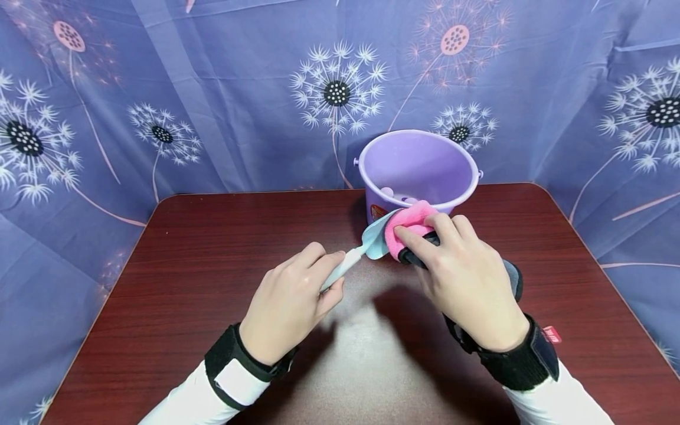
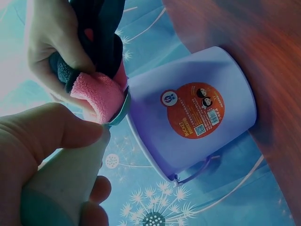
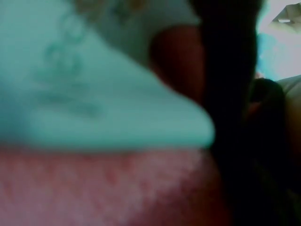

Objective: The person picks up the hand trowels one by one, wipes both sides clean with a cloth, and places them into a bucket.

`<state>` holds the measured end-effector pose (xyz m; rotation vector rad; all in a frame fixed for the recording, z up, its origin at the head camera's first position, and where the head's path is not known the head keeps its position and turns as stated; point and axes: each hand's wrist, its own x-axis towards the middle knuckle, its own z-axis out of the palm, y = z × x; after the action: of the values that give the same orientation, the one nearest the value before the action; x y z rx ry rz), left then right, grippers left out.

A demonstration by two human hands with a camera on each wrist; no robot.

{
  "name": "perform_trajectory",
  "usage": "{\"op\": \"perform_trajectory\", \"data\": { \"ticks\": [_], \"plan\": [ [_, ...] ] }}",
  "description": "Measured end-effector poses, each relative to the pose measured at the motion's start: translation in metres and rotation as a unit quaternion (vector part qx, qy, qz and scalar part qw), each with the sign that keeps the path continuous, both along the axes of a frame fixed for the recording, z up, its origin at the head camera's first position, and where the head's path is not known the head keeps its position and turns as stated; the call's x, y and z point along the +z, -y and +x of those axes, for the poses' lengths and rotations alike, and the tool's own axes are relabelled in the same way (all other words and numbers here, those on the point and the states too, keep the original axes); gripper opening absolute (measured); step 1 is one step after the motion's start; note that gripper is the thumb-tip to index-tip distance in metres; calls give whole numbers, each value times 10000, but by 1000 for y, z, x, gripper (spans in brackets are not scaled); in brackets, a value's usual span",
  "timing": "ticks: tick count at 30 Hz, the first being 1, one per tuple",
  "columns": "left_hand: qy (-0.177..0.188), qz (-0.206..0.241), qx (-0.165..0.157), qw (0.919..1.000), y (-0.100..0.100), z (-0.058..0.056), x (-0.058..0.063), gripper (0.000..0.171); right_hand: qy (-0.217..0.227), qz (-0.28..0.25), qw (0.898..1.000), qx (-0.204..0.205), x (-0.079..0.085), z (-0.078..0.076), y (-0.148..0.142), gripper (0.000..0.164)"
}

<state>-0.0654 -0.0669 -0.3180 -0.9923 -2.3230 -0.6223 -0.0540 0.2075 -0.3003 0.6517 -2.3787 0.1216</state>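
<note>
In the head view my left hand [image 1: 292,301] grips the pale handle of a small shovel [image 1: 375,239], its light-blue blade pointing up and to the right. My right hand [image 1: 467,277] holds a folded cloth [image 1: 411,224], pink on one face and dark-edged, against the blade. In the left wrist view the pink cloth [image 2: 99,92] wraps over part of the blade [image 2: 123,110], and the thumb of my left hand [image 2: 51,127] lies along the handle. The right wrist view is very blurred; a pale teal shape with faint lettering sits above something pink.
Just behind the hands stands a purple bucket [image 1: 419,139] near the table's back edge, with small purple pieces [image 1: 388,192] inside. An orange label [image 2: 197,110] is on its side. A blue dandelion-print curtain [image 1: 239,88] hangs around the dark red wooden table [image 1: 212,236].
</note>
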Motion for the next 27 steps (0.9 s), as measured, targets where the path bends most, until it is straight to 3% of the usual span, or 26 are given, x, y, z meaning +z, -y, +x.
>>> {"op": "perform_trajectory", "data": {
  "ticks": [14,27],
  "plan": [
    [-20,88,53,9999,2,-1,2,30,88,-181,9992,-345,2,-1,-5,50],
    [25,80,116,9999,0,1,1,28,51,106,9999,-106,-6,1,7,51]
  ]
}}
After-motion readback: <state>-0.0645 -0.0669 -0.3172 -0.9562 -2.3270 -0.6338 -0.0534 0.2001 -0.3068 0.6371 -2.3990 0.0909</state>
